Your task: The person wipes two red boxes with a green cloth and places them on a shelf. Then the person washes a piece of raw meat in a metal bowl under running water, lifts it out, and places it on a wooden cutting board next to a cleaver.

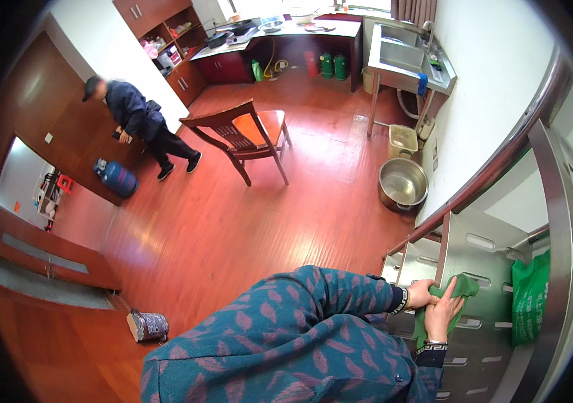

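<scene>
My left hand (420,293) grips one edge of a green cloth (463,286). Lying over the same cloth, my right hand (440,317) has its fingers stretched along it and presses it. Part of the cloth hangs below the right hand. Both hands are at the front edge of a slotted stainless steel shelf (488,267), part of a metal rack. A green bag with printed writing (531,302) sits on the shelf, beyond the cloth. My patterned teal sleeves reach in from the bottom.
A metal rack post (563,211) rises at the right. A large steel pot (403,181) and a plastic bin (402,141) stand near the steel sink (400,48). Further off are a wooden chair (241,136), a person (140,116), a blue gas cylinder (119,179) and a waste bin (149,326).
</scene>
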